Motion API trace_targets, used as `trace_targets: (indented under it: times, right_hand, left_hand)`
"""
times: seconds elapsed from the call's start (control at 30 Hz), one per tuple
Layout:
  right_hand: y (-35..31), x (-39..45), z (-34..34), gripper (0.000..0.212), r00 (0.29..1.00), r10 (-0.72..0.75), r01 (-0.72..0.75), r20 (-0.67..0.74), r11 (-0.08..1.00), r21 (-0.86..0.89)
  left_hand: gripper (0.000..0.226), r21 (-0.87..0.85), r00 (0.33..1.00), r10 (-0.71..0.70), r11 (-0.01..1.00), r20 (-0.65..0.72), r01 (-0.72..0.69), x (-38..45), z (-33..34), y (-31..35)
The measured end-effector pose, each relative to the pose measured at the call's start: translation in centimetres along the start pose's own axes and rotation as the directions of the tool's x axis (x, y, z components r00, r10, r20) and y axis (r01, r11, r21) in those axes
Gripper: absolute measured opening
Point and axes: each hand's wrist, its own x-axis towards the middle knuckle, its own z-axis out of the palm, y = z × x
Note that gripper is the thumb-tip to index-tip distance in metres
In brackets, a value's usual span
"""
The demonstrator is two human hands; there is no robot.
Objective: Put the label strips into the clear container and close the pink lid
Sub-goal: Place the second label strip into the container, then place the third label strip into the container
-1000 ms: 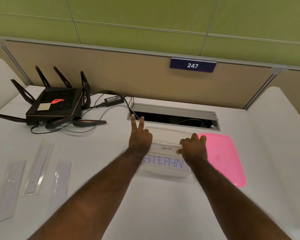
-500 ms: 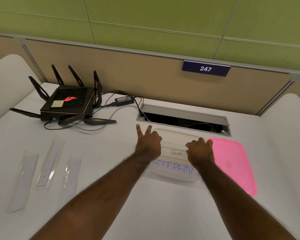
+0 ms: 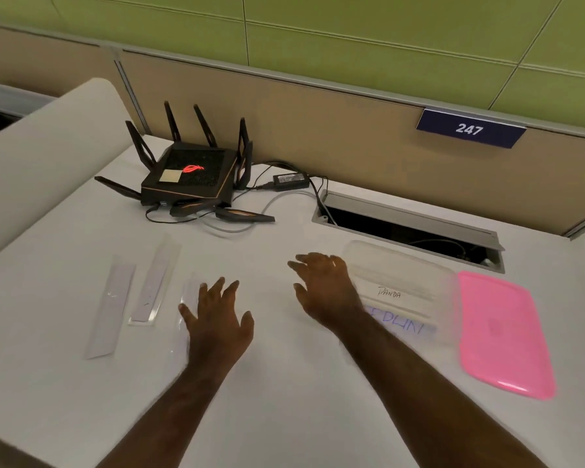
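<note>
Head view looked down on a white tabletop backed by a tan partition carrying a blue plate marked 247. Toward the back left corner sat a black router with raised antennas, its power brick beside it, and a cable slot opened along the back edge. Near the right edge lay the pink lid, flat and just beside the clear container, which stood uncovered with handwritten strips showing inside it. Both bare forearms reached in from the front edge. The right hand hovered at the container's left side, fingers spread wide, holding nothing. The left hand was over the tabletop's middle left, fingers also splayed and empty, partly covering one label strip. Two more label strips, one and another, lay further left, apart and angled alike.
</note>
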Motion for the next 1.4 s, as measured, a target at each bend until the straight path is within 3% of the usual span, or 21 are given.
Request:
trace_targets:
  times: [0.17, 0.3, 0.47, 0.7, 0.8, 0.9, 1.07, 1.13, 1.27, 1.4]
  right_hand:
    - [-6.1, -0.1, 6.4, 0.068, 0.963, -0.152, 0.143, 0.223, 0.988, 0.058]
    - [-10.4, -0.1, 9.7, 0.076, 0.91, -0.261, 0.242, 0.323, 0.965, 0.101]
    - [-13.2, 0.4, 11.2, 0.079, 0.879, -0.329, 0.304, 0.347, 0.944, 0.125]
    - [-13.2, 0.9, 11.1, 0.085, 0.898, -0.321, 0.293, 0.301, 0.947, 0.134]
    - [-11.3, 1.3, 10.1, 0.088, 0.933, -0.286, 0.261, 0.217, 0.955, 0.141]
    - [-8.6, 2.1, 8.1, 0.089, 0.958, -0.253, 0.238, 0.134, 0.964, 0.121]
    - [-3.7, 2.6, 4.2, 0.082, 0.975, -0.22, 0.219, 0.018, 0.974, 0.063]
    - [-1.9, 2.3, 2.7, 0.078, 0.976, -0.22, 0.219, -0.004, 0.974, 0.06]
    - [1.7, 1.2, -0.2, 0.07, 0.982, -0.186, 0.188, -0.024, 0.979, 0.076]
    - [5.6, -0.5, -2.8, 0.065, 0.998, -0.061, 0.062, -0.013, 0.992, 0.11]
  left_hand:
    - [0.066, 0.068, 0.981, -0.191, 0.979, 0.014, 0.19, -3.5, -0.6, -6.5]
    - [0.055, 0.036, 0.972, -0.235, 0.971, -0.008, 0.236, -5.3, -0.2, -9.4]
    - [0.026, -0.114, 0.959, -0.283, 0.954, -0.029, 0.278, -5.1, 0.0, -10.2]
    - [0.03, -0.367, 0.919, -0.372, 0.843, 0.13, 0.393, -3.6, -2.0, -9.2]
    - [0.026, -0.499, 0.929, -0.305, 0.784, 0.209, 0.369, -2.9, -4.0, -8.6]
    - [0.023, -0.66, 0.918, -0.22, 0.642, 0.329, 0.391, -1.9, -6.3, -7.7]
    - [0.022, -0.752, 0.914, -0.03, 0.559, 0.404, 0.35, -0.3, -8.8, -5.5]
    - [0.023, -0.75, 0.915, 0.023, 0.581, 0.402, 0.315, 0.5, -8.9, -4.6]
    - [0.026, -0.658, 0.936, 0.137, 0.744, 0.323, 0.118, 2.7, -8.4, -2.8]
    - [0.074, -0.393, 0.896, 0.356, 0.888, 0.266, -0.237, 4.9, -7.3, -0.6]
